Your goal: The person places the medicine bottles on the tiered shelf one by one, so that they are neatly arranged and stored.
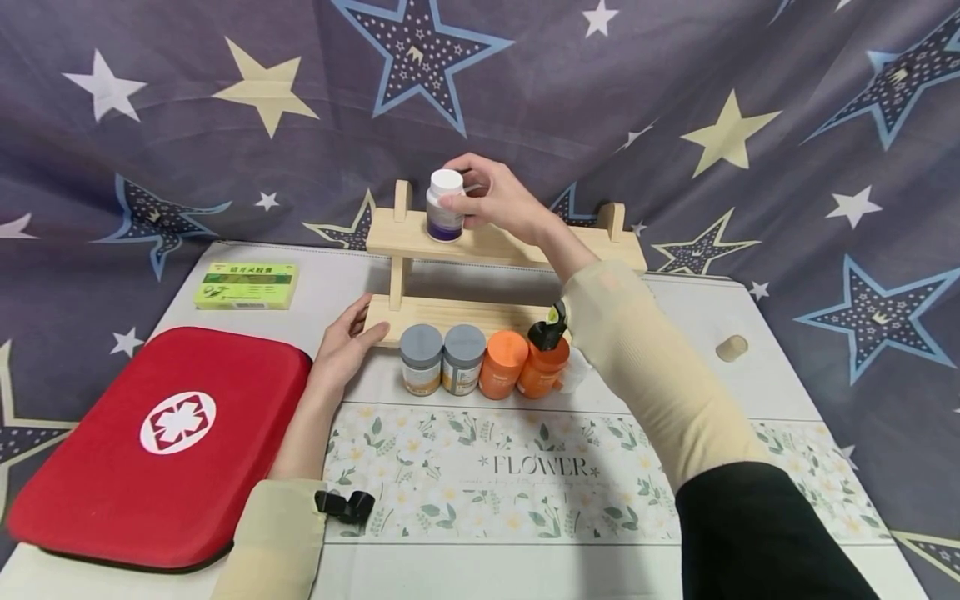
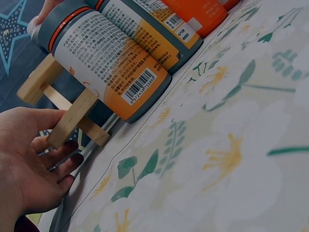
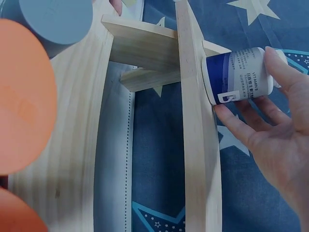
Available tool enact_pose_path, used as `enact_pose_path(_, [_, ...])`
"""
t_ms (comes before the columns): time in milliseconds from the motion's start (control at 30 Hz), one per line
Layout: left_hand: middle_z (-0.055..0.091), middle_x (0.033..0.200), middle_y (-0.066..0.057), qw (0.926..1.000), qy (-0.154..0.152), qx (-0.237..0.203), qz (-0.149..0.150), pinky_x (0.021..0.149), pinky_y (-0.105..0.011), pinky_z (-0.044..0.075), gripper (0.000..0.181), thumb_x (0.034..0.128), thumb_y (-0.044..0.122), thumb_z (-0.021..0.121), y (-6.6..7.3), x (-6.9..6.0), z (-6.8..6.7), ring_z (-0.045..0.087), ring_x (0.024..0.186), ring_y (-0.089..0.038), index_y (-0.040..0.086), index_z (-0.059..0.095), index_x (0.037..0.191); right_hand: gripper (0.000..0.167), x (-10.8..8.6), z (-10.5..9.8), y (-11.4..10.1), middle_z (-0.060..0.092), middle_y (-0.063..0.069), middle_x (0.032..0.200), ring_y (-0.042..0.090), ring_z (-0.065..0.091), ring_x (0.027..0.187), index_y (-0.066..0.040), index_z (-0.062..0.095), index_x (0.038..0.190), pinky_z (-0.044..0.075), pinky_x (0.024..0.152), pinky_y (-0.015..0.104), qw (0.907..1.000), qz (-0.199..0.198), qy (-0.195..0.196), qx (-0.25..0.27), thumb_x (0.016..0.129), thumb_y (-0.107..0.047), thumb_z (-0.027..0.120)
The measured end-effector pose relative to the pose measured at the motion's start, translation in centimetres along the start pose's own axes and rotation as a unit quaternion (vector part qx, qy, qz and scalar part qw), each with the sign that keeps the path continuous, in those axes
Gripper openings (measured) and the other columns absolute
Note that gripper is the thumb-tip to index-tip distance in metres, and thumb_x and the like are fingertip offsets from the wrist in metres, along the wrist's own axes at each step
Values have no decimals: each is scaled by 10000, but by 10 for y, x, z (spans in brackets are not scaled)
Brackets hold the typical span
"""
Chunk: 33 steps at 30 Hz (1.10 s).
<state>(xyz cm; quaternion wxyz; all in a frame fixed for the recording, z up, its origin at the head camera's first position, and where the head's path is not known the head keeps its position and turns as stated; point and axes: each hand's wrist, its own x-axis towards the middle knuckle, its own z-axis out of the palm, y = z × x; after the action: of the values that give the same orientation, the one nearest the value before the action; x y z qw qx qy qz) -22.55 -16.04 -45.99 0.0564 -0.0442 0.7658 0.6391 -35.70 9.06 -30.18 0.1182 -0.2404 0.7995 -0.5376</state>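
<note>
On the left end of a two-tier wooden shelf, a white vitamin B bottle with a purple-blue base stands upright. My right hand holds it, thumb on the near side and fingers behind. In the right wrist view the bottle meets the upper board, with the thumb near its white cap. My left hand grips the left end of the lower board, fingers on both sides of it. Two grey-lidded bottles and two orange bottles stand in a row before the lower board.
A red first-aid case lies at the left, with a green medicine box behind it. Something clear and translucent sits beside the orange bottles. A small tan cylinder lies at the right. A star-patterned cloth hangs behind the table.
</note>
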Motion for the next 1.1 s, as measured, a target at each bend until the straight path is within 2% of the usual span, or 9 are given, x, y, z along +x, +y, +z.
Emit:
enact_pose_path(367, [359,1645,-177,9998,-77,-156,-55,1265,-429,280,743,1022,183,612,-2,0,4,354,1499,-296,144,223,1653,559,-11,-11,6,578,115,1331,260,628,1194,-205,501,1466,514,1084,529,9992,294,-245,68,957,-278,719])
enact_pose_path(667, [348,1654,-166,9999,-21,-27,-99,1281,-431,261,743,1022,196,610,-1,1,1,339,1514,-292,143,222,1654,629,-27,-25,14,530,121,1485,272,585,1314,-247,431,1540,533,1076,458,9984,488,-272,23,972,-340,684])
enact_pose_path(900, [348,1654,-167,9999,-38,-79,-75,1273,-431,268,737,1027,188,603,-2,1,0,342,1507,-290,144,219,1654,659,-47,-35,23,550,136,1483,292,607,1280,-199,418,1562,559,1037,445,9990,430,-99,-8,978,-355,681])
enact_pose_path(1100, [355,1648,-164,9999,5,-70,-78,1273,-436,267,735,1024,190,608,-2,1,0,345,1502,-291,149,229,1653,594,-68,-42,31,597,181,1426,312,658,1220,-148,462,1534,594,973,389,9994,320,144,-31,1003,-324,661])
